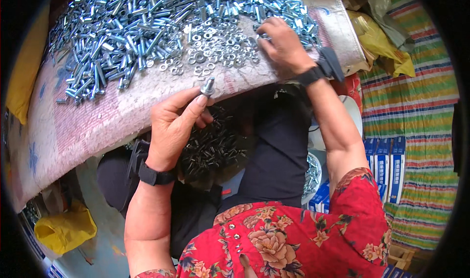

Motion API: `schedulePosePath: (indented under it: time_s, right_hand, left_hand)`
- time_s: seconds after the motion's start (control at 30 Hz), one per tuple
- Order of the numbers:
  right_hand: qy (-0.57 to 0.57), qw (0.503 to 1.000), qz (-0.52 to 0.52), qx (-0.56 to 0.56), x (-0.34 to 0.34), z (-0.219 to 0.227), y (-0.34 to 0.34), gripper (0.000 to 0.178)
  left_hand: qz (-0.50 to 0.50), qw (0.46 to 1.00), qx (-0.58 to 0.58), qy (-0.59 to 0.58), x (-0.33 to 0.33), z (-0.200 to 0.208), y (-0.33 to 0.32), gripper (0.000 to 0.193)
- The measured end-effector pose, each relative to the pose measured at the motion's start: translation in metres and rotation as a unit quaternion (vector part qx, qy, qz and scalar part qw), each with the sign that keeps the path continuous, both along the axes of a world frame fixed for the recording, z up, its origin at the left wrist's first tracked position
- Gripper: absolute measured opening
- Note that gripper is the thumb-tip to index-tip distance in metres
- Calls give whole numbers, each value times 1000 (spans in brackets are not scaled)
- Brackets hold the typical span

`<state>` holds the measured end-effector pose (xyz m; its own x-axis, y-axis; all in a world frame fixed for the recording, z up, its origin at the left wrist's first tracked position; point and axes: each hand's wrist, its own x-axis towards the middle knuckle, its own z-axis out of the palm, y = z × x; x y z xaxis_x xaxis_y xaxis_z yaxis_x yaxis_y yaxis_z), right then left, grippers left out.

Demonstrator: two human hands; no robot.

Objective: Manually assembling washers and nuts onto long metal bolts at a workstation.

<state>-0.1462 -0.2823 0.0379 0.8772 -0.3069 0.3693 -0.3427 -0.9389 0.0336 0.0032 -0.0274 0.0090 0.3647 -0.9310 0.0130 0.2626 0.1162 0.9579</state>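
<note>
Just off the table's near edge, my left hand (171, 123) pinches a short silvery bolt (208, 86) between thumb and forefinger. The bolt points up, and a wider ring, like a washer or nut, sits around it. My right hand (285, 47) reaches over the table, its fingers curled at the right side of the loose washers (215, 48). Whatever lies between those fingertips is too small and covered to make out. Behind and left of the washers spreads a big heap of shiny metal sleeves and bolts (122, 28).
A pale patterned cloth (78, 136) covers the table. Below its edge, between my legs, lies a pile of dark metal pieces (210, 148). To the right stand a white bucket (313, 177) of metal parts and blue-and-white boxes (389, 168). Yellow bags (66, 229) lie on both sides.
</note>
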Motion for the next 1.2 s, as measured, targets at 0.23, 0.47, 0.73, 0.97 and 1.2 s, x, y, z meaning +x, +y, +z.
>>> schedulePosePath:
  time_s: [0.23, 0.47, 0.73, 0.97, 1.2]
  right_hand:
    - [-69, 920, 198, 332, 22, 44, 100, 18]
    - [-67, 915, 244, 313, 26, 44, 114, 17]
    - [-25, 928, 193, 316, 28, 49, 127, 15]
    - [-21, 970, 171, 172, 36, 47, 140, 12]
    - [-309, 814, 113, 479, 36, 36, 126, 42]
  left_hand:
    - [-17, 1000, 1, -24, -1, 4, 0, 20]
    - [-28, 999, -14, -42, 1, 6, 5, 20]
    - [-15, 998, -11, -63, 4, 5, 12, 19]
    - [22, 993, -42, -107, 3, 3, 19, 17]
    - [-47, 975, -154, -151, -4, 10, 18, 17]
